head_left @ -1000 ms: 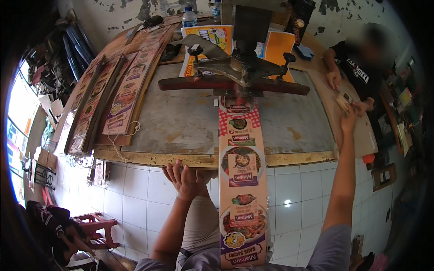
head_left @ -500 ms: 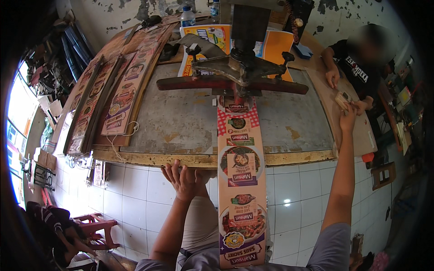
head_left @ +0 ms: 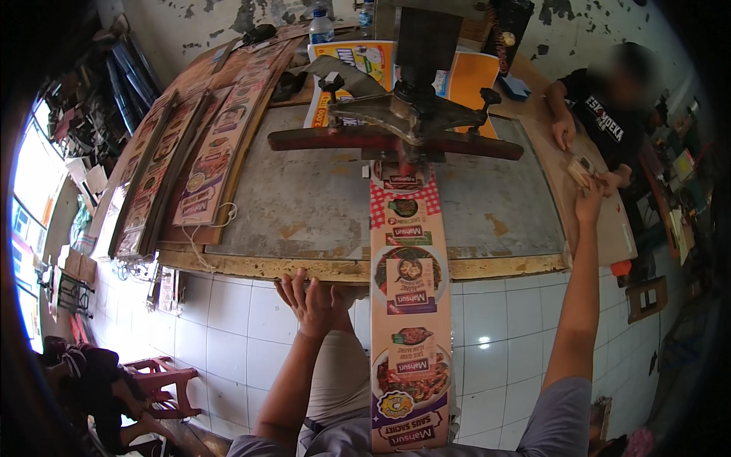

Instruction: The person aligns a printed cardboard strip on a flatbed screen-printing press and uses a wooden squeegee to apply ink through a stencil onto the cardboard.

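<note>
A long printed strip (head_left: 411,327) in pinkish tan, with food pictures and a red checked part, runs from under the dark metal press (head_left: 411,126) over the table's front edge to my body. Left of the strip, my left hand (head_left: 311,305) rests its spread fingers on the yellowish table edge (head_left: 228,263). My right arm stretches to the far right, where my right hand (head_left: 588,202) is closed at a small tan block-like thing (head_left: 582,169). A co-worker's hand (head_left: 611,181) is at the same thing; the fingers partly hide it.
Printed strips on boards (head_left: 202,179) lie on the table's left, with a white string near them. Colourful printed sheets (head_left: 354,57) and a water bottle (head_left: 320,27) are behind the press. A red stool (head_left: 161,385) stands on the tiled floor. The co-worker (head_left: 609,114) sits at right.
The view has shifted slightly. Both my hands keep their places, at the table edge and at the tan block-like thing. A person at the lower left has moved a little.
</note>
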`<state>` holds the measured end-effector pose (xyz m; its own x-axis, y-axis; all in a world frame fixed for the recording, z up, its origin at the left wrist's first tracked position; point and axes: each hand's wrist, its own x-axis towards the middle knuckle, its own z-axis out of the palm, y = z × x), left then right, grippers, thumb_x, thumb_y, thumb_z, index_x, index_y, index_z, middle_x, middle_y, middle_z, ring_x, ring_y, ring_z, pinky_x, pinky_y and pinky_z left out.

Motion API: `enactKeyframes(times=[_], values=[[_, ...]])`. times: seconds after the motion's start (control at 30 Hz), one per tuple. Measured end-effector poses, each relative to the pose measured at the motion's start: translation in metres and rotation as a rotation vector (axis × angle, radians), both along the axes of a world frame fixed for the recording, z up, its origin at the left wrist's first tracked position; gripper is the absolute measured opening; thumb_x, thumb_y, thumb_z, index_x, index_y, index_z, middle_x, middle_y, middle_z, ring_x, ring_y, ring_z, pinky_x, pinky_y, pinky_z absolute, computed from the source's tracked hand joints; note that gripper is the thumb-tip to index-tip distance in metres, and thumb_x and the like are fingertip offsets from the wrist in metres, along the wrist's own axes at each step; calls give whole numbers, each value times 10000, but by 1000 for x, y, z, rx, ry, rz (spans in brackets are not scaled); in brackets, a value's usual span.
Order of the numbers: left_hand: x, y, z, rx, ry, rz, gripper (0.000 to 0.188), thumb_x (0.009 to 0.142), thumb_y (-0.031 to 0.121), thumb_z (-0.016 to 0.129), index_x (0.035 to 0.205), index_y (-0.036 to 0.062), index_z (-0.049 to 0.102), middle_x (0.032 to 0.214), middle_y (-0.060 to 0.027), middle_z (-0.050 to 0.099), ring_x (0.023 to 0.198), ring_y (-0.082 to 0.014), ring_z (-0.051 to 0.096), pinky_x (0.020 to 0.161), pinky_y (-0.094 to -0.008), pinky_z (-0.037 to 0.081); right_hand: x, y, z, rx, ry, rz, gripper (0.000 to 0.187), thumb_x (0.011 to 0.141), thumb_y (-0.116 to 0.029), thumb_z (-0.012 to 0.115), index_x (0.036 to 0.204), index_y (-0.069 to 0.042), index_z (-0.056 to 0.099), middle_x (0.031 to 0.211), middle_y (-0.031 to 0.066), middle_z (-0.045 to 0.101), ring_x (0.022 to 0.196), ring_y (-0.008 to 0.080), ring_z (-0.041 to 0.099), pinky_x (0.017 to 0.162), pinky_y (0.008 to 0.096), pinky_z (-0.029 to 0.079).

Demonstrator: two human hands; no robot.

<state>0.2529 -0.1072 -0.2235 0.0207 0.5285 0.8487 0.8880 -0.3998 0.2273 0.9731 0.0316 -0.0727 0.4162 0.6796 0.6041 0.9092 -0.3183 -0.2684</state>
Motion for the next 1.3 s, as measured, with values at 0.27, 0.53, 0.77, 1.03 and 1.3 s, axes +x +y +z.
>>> enactKeyframes(times=[0.27,0.53,0.77,1.03,1.3], values=[[2,1,1,8,-1,-3,726,888,152,810,1509,113,436,1627,-238,434,1585,-530,279,1265,-763,184,-1,-3,1,8,-16,-9,470,990,-54,708,1436,-174,626,1546,200,511,1477,435,476,1209,522,446],[-1,2,-2,0,27,5,724,889,240,791,1500,96,430,1623,-258,424,1577,-552,270,1259,-780,174,6,-2,0,0,6,-30,476,980,-50,715,1431,-178,633,1479,193,544,1414,426,538,1170,515,475],[0,2,-3,20,35,18,735,882,247,799,1501,100,430,1625,-251,426,1575,-552,275,1256,-784,179,6,-2,-1,37,-4,7,465,978,-33,716,1416,-174,648,1482,179,559,1402,413,556,1167,495,476],[1,2,-1,19,16,10,750,871,251,807,1501,120,423,1601,-246,447,1554,-559,306,1247,-783,189,1,-2,0,13,42,-4,481,985,-25,707,1433,-184,632,1511,171,546,1414,401,559,1174,494,474],[3,1,2,-9,13,20,776,855,243,818,1501,135,402,1565,-247,460,1532,-568,316,1239,-785,190,1,-4,3,-18,44,-24,465,1004,-42,700,1438,-189,624,1532,154,522,1449,378,530,1210,483,455]])
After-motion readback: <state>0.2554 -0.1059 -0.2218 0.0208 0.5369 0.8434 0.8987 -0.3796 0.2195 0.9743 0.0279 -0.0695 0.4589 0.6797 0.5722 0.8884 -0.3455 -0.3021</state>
